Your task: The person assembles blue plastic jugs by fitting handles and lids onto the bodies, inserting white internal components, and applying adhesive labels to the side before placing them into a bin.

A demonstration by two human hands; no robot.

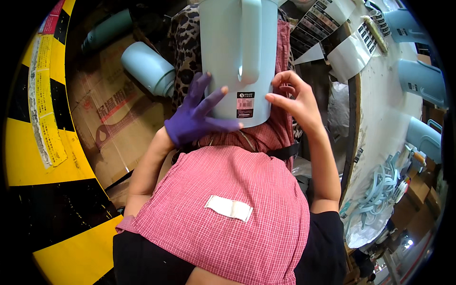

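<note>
A pale blue jug (221,52) with a long handle (251,42) lies across my lap, its base toward me. Near the base is a black, white and pink label (245,105) stuck to its wall. My left hand (197,114), in a purple glove with bare fingertips, lies spread against the jug's left side and lower wall. On the other side, my bare right hand (294,97) has its thumb against the jug's right edge, close to the label. Its forefinger is bent and apart from the thumb; the other fingers are partly hidden.
A pale blue bottle-shaped vessel (147,68) and a darker green one (108,29) lie on cardboard (107,118) at left, beside a yellow-and-black striped surface (57,209). The right-hand worktable (380,102) bears label sheets (354,54), several jugs (422,81) and a pile of blue handles or straps (380,185).
</note>
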